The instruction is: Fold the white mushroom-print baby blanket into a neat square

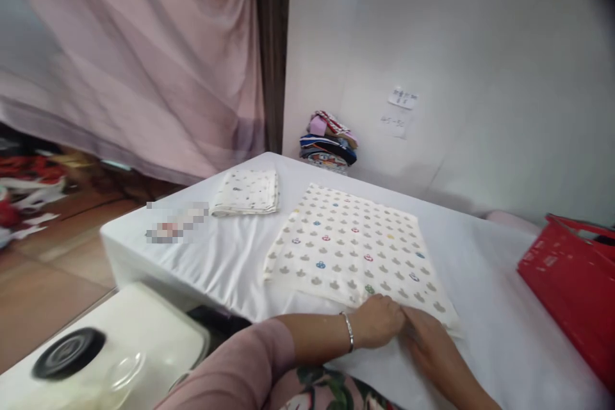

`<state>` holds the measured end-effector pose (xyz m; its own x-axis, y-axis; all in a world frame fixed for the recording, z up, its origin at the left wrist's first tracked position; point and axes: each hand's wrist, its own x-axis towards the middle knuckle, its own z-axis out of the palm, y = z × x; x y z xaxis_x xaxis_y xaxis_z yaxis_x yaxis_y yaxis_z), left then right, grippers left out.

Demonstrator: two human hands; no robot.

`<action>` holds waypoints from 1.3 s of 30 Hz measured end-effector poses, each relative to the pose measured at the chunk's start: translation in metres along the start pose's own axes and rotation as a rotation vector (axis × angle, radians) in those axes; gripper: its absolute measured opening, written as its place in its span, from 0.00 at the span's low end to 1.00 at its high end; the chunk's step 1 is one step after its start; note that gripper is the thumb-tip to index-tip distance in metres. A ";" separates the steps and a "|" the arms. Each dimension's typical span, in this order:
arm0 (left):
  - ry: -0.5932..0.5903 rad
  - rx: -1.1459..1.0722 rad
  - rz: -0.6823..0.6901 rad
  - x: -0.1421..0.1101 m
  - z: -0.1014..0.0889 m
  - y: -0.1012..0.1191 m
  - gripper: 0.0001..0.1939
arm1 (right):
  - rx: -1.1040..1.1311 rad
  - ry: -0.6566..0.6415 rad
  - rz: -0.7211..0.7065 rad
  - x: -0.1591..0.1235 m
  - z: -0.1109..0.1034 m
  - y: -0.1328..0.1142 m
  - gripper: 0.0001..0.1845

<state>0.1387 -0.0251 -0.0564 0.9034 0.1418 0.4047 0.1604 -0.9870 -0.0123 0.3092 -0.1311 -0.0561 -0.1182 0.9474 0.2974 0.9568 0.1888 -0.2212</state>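
Note:
A cream cloth (346, 240) printed with small grey shapes and coloured motifs lies spread flat on the white-covered table. At its near edge my left hand (379, 321), wearing a silver bracelet (346, 332), is closed with curled fingers on the border. My right hand (421, 332) meets it from the right at the same edge; its fingers are largely hidden. Further back on the left sits a folded cream cloth (247, 192) with a sparse small print. A blurred-out item (175, 223) lies left of that folded cloth.
A red container (567, 282) stands on the table's right side. A white machine (158, 327) with a black round part is at the lower left. Folded fabrics (329, 144) are stacked by the wall beyond the table. A pink curtain (168, 57) hangs at the left.

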 end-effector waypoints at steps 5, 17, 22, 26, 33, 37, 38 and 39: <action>0.051 0.028 -0.107 -0.003 0.000 0.006 0.07 | -0.109 0.002 0.049 -0.001 0.026 -0.001 0.23; -0.087 0.115 -0.349 -0.078 -0.058 -0.046 0.06 | -0.307 -0.102 -0.066 0.007 0.009 -0.003 0.16; -0.094 0.141 -0.622 -0.142 -0.090 -0.080 0.10 | -0.340 -0.104 -0.100 0.009 0.009 -0.005 0.15; 0.019 0.069 -0.796 -0.190 -0.114 -0.094 0.15 | -0.345 -0.098 -0.109 0.007 0.009 -0.005 0.15; 0.109 -0.101 -0.978 -0.223 -0.129 -0.098 0.16 | -0.364 -0.048 -0.119 0.009 0.008 -0.013 0.15; 0.104 -0.034 -1.059 -0.216 -0.122 -0.098 0.12 | -0.361 0.013 -0.158 0.011 0.011 -0.017 0.17; 0.112 -0.020 -1.086 -0.214 -0.120 -0.098 0.11 | -0.359 0.029 -0.174 0.011 0.014 -0.017 0.17; 0.119 -0.010 -1.112 -0.211 -0.119 -0.099 0.10 | -0.357 0.049 -0.187 0.012 0.017 -0.017 0.17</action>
<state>-0.1149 0.0334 -0.0321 0.2159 0.9381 0.2707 0.8514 -0.3166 0.4182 0.2872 -0.1189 -0.0649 -0.2941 0.8903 0.3477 0.9532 0.2466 0.1749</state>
